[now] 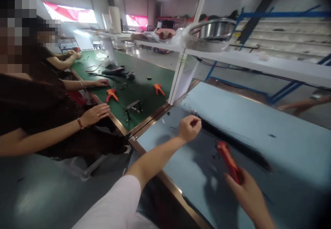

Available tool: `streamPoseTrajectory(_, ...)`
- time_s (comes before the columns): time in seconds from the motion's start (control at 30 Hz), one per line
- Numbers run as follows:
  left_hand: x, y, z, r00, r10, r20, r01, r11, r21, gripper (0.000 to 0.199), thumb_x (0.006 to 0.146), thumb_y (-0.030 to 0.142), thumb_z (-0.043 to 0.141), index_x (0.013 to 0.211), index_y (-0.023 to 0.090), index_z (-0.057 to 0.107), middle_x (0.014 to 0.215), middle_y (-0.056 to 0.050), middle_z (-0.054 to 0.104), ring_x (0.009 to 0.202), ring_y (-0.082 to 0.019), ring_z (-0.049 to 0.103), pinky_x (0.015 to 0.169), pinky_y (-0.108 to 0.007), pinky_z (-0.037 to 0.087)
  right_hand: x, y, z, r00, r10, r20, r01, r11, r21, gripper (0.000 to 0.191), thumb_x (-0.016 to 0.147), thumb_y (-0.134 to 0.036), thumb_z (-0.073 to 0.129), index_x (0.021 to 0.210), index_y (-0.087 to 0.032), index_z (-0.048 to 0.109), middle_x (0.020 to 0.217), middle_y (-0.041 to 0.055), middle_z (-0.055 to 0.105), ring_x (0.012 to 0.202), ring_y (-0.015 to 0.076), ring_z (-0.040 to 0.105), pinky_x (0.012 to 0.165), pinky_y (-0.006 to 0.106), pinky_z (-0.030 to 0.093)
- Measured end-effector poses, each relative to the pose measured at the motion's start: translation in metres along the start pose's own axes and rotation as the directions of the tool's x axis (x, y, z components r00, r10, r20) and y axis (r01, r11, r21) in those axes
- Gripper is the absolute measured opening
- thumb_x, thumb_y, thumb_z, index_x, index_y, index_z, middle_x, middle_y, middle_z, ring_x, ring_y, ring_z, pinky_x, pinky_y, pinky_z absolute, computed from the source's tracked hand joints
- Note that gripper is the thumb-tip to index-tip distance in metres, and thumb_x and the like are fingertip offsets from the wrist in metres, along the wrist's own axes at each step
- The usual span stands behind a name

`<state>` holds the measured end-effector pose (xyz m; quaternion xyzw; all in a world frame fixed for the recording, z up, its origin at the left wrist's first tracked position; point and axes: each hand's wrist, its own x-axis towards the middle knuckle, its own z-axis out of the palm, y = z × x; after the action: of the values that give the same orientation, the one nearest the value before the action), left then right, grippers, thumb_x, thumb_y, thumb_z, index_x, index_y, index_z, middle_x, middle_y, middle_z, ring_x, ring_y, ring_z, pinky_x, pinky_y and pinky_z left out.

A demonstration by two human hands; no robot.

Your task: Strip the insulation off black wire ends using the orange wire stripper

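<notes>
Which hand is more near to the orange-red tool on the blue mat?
Right hand: it is at the lower end of the orange-red tool and holds it. Left hand: apart from the tool, farther up and to the left in the view.

A pale blue bench top (284,146) fills the lower right of the frame, a long black wire bundle (232,143) lying across it. To its left, a green-matted bench (144,110) carries two orange-handled wire strippers (112,94), a metal bracket (133,108) and tangled black cables (115,72). At upper right, a white shelf (258,62) holds a steel bowl (213,29).
</notes>
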<state>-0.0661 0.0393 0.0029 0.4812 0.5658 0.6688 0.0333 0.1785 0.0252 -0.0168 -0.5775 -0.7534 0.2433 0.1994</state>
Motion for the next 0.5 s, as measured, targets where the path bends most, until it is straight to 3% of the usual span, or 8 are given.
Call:
streamPoseTrajectory(0.07, 0.000, 0.008, -0.004, 0.999, 0.021, -0.032, -0.023, 0.999, -0.045, 0.015, 0.079, 0.026, 0.052, 0.075, 0.015, 0.061, 0.065, -0.001, 0.060, 0.057, -0.009, 0.051, 0.055, -0.020, 0.042, -0.003, -0.002, -0.015, 0.974, 0.155, 0.167, -0.202, 0.926, 0.320, 0.053, 0.058, -0.052, 0.064, 0.095, -0.015, 0.062, 0.085, 0.0111, 0.067, 0.083, 0.0334, 0.062, 0.073, 0.042, 0.048)
streamPoseTrajectory(0.17, -0.005, 0.018, -0.007, 0.988, 0.143, -0.054, -0.146, 0.988, -0.051, 0.015, 0.079, 0.026, 0.052, 0.074, 0.015, 0.061, 0.062, 0.000, 0.057, 0.053, -0.008, 0.048, 0.053, -0.020, 0.042, -0.014, -0.020, -0.020, 0.834, 0.189, 0.519, -0.517, 0.598, 0.613, 0.051, 0.057, -0.051, 0.069, 0.096, -0.017, 0.065, 0.098, 0.0119, 0.069, 0.090, 0.0338, 0.064, 0.078, 0.043, 0.050)
streamPoseTrajectory(0.2, -0.008, 0.020, -0.006, 0.979, 0.200, -0.038, -0.201, 0.979, -0.042, 0.015, 0.079, 0.026, 0.052, 0.075, 0.015, 0.061, 0.061, 0.000, 0.057, 0.052, -0.008, 0.048, 0.053, -0.020, 0.042, -0.018, -0.028, -0.015, 0.782, 0.164, 0.602, -0.591, 0.501, 0.632, 0.050, 0.057, -0.050, 0.070, 0.094, -0.017, 0.067, 0.100, 0.0129, 0.069, 0.090, 0.0341, 0.064, 0.080, 0.044, 0.050)
streamPoseTrajectory(0.27, -0.015, 0.021, -0.002, 0.952, 0.306, 0.024, -0.306, 0.952, -0.015, 0.013, 0.078, 0.025, 0.052, 0.077, 0.016, 0.062, 0.063, 0.000, 0.059, 0.053, -0.008, 0.051, 0.055, -0.020, 0.044, -0.021, -0.045, 0.000, 0.709, 0.098, 0.698, -0.672, 0.393, 0.627, 0.044, 0.058, -0.046, 0.070, 0.090, -0.016, 0.070, 0.098, 0.0143, 0.070, 0.090, 0.0338, 0.065, 0.084, 0.044, 0.050)
streamPoseTrajectory(0.37, -0.025, 0.019, 0.005, 0.887, 0.429, 0.174, -0.439, 0.898, 0.027, 0.011, 0.077, 0.024, 0.052, 0.079, 0.018, 0.062, 0.066, 0.001, 0.063, 0.058, -0.008, 0.058, 0.059, -0.021, 0.047, -0.018, -0.063, 0.027, 0.636, -0.016, 0.771, -0.705, 0.394, 0.590, 0.037, 0.061, -0.042, 0.070, 0.085, -0.014, 0.071, 0.096, 0.0151, 0.070, 0.091, 0.0334, 0.065, 0.078, 0.042, 0.052)
streamPoseTrajectory(0.43, -0.030, 0.018, 0.008, 0.838, 0.481, 0.258, -0.509, 0.859, 0.051, 0.011, 0.077, 0.024, 0.053, 0.079, 0.019, 0.062, 0.066, 0.001, 0.064, 0.061, -0.009, 0.060, 0.059, -0.021, 0.047, -0.010, -0.066, 0.040, 0.644, -0.055, 0.763, -0.681, 0.414, 0.604, 0.032, 0.063, -0.040, 0.069, 0.084, -0.015, 0.070, 0.098, 0.0138, 0.070, 0.092, 0.0334, 0.065, 0.071, 0.041, 0.054)
streamPoseTrajectory(0.5, -0.032, 0.017, 0.010, 0.797, 0.530, 0.290, -0.569, 0.820, 0.064, 0.012, 0.077, 0.024, 0.052, 0.078, 0.018, 0.062, 0.066, 0.002, 0.065, 0.062, -0.009, 0.062, 0.056, -0.020, 0.046, 0.001, -0.060, 0.046, 0.728, -0.030, 0.685, -0.619, 0.403, 0.674, 0.026, 0.063, -0.038, 0.070, 0.081, -0.019, 0.070, 0.092, 0.0110, 0.070, 0.088, 0.0314, 0.066, 0.067, 0.039, 0.055)
